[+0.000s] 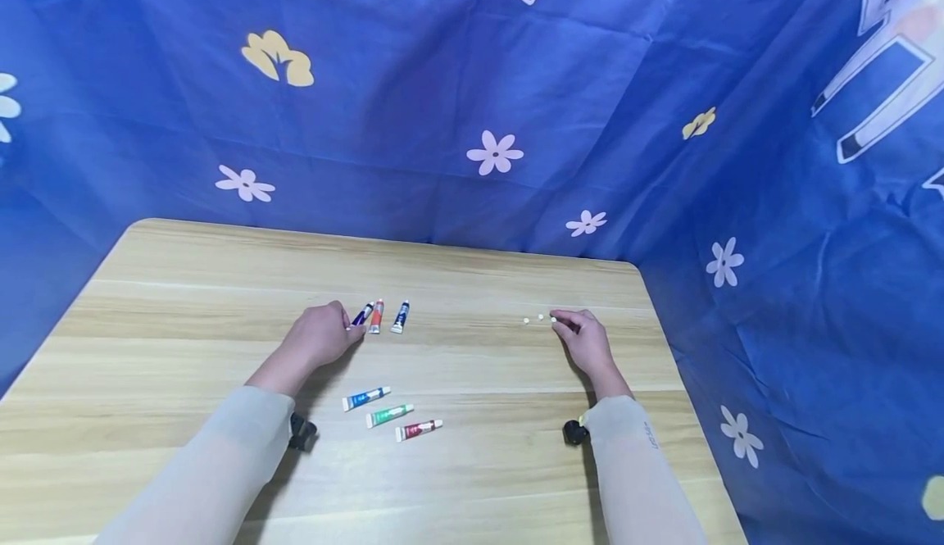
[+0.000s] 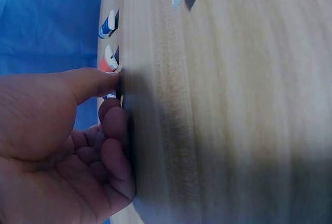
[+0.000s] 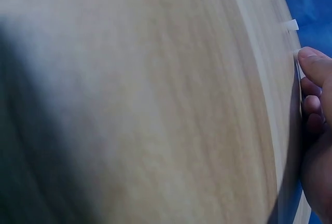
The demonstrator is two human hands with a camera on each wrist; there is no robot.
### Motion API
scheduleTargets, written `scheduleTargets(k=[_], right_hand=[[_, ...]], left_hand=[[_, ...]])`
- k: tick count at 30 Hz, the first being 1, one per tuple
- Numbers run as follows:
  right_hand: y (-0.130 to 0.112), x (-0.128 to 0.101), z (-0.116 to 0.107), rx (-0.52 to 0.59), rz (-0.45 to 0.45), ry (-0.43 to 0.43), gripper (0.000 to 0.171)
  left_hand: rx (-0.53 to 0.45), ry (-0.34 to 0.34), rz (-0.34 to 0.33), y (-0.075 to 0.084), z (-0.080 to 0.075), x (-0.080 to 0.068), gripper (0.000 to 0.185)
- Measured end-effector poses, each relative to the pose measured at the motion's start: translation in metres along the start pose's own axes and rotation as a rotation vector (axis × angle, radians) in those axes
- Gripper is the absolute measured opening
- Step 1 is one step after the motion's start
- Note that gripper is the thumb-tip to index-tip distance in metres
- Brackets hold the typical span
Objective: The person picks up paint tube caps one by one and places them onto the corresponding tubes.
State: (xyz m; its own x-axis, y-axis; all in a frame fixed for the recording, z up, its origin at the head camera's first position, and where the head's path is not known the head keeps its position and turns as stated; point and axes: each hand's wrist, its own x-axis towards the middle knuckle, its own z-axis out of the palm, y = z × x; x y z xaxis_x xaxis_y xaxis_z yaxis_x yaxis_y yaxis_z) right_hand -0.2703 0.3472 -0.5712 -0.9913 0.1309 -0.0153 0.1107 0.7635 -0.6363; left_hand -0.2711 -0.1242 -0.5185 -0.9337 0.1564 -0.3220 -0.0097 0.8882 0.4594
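Note:
My left hand point(image 1: 352, 328) lies on the wooden table point(image 1: 184, 299), thumb and forefinger pinching the near end of a purple-blue paint tube point(image 1: 362, 314). Beside that tube lie a red tube point(image 1: 376, 315) and a dark blue tube point(image 1: 401, 316), both uncapped. In the left wrist view the thumb point(image 2: 96, 81) closes on the tube end point(image 2: 110, 95), with the red tube point(image 2: 108, 60) beyond. My right hand point(image 1: 558, 320) holds a small white cap point(image 1: 553, 319) at its fingertips; two more caps point(image 1: 533, 319) lie just left of it. The right wrist view shows a fingertip point(image 3: 311, 60) against that cap point(image 3: 296, 54).
Nearer me lie three capped tubes: blue point(image 1: 365, 398), green point(image 1: 389, 415) and red point(image 1: 418, 429). A blue flowered cloth point(image 1: 494, 152) hangs behind the table and along its right side. The table's right edge point(image 1: 686, 381) runs close to my right hand.

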Motion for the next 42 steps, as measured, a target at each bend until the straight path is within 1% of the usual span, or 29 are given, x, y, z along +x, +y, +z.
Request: scheduleTargets(k=[6, 11, 16, 19, 22, 23, 27, 28, 32, 35, 37, 40, 42], right_hand=[[-0.003, -0.001, 0.0, 0.016, 0.034, 0.007, 0.026], [-0.005, -0.001, 0.0, 0.03, 0.046, 0.016, 0.024], [-0.006, -0.001, -0.001, 0.046, 0.047, 0.021, 0.024], [-0.006, 0.0, -0.002, 0.078, 0.054, 0.023, 0.024], [-0.005, -0.001, -0.004, 0.116, 0.07, 0.031, 0.023], [-0.004, -0.001, -0.004, 0.126, 0.074, 0.034, 0.023], [-0.002, -0.001, -0.003, 0.161, 0.081, 0.042, 0.023], [-0.001, -0.001, -0.003, 0.169, 0.08, 0.045, 0.023], [0.001, -0.001, -0.003, 0.223, 0.085, 0.054, 0.023], [0.0, -0.002, -0.002, 0.27, 0.105, 0.056, 0.024], [-0.001, -0.004, -0.003, 0.302, 0.127, 0.055, 0.025], [-0.003, -0.005, -0.005, 0.373, 0.166, 0.053, 0.026], [-0.004, -0.005, -0.006, 0.452, 0.193, 0.054, 0.027]], left_hand=[[0.0, 0.007, 0.002, -0.001, 0.002, 0.003, 0.037], [-0.003, 0.019, -0.002, -0.001, 0.003, 0.004, 0.038], [-0.008, 0.015, -0.01, 0.0, 0.001, 0.003, 0.039], [-0.02, 0.007, -0.015, 0.0, 0.0, 0.003, 0.036], [-0.04, -0.006, -0.017, -0.002, -0.002, 0.002, 0.037], [-0.044, -0.004, -0.019, -0.004, 0.0, 0.004, 0.039], [-0.062, -0.013, -0.006, -0.008, -0.001, 0.006, 0.04], [-0.056, -0.007, -0.002, -0.009, 0.0, 0.007, 0.039], [-0.055, -0.01, 0.011, -0.008, -0.004, 0.003, 0.034], [-0.057, 0.004, 0.031, -0.007, -0.006, -0.002, 0.032], [-0.063, 0.028, 0.048, -0.009, -0.005, -0.003, 0.033], [-0.099, 0.059, 0.058, -0.014, -0.003, -0.003, 0.032], [-0.143, 0.064, 0.06, -0.018, -0.003, -0.004, 0.031]])
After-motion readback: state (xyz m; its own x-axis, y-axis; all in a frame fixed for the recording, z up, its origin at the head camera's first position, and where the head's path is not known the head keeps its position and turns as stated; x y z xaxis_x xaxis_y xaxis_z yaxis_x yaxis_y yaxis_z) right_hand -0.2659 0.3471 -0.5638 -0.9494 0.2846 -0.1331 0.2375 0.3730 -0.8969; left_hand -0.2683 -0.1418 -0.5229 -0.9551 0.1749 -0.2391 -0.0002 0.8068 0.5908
